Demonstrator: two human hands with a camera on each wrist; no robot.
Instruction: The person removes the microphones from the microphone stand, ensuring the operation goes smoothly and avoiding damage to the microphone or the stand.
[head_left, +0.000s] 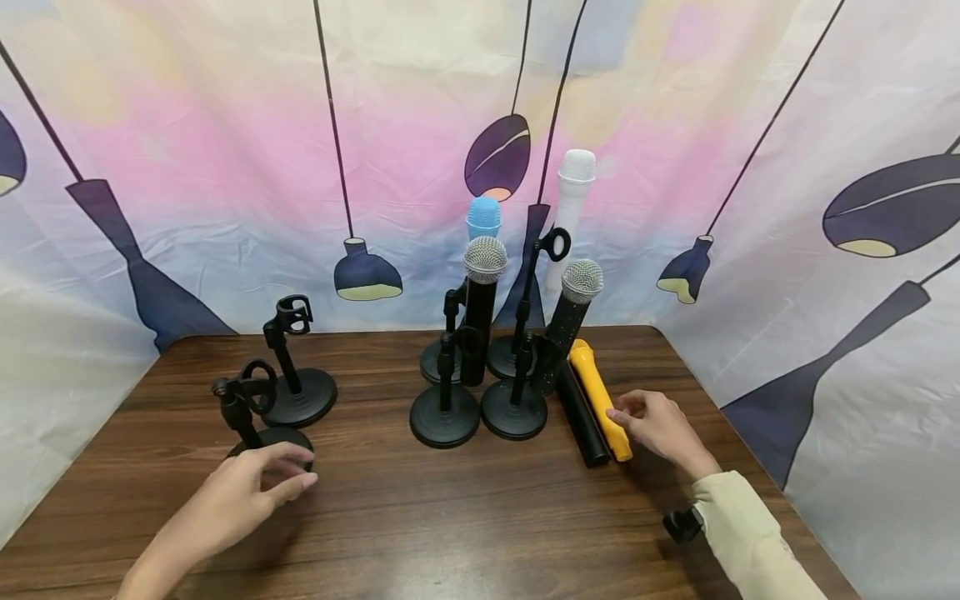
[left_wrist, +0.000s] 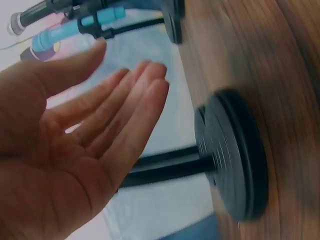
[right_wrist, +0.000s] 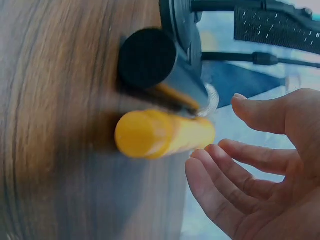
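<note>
My left hand [head_left: 232, 504] hovers over the table before the nearer of two bare black microphone stands [head_left: 238, 415], fingers loosely bent and holding nothing. The farther bare stand [head_left: 300, 396] is just behind. In the left wrist view, the thumb is apart from the fingers and the stand base [left_wrist: 237, 155] lies beyond them. On the right, my right hand [head_left: 660, 427] is beside a yellow microphone [head_left: 594, 387], with thumb and fingers apart in the right wrist view. Whether a fingertip touches it, I cannot tell. A black microphone [head_left: 581, 421] lies alongside the yellow one.
Several black stands cluster mid-table. Among them are a blue microphone [head_left: 483, 218], a white one [head_left: 573, 196], a black one with silver head [head_left: 480, 308] and a speckled black one [head_left: 566, 325]. A patterned cloth [head_left: 420, 125] hangs behind the wooden table [head_left: 420, 525].
</note>
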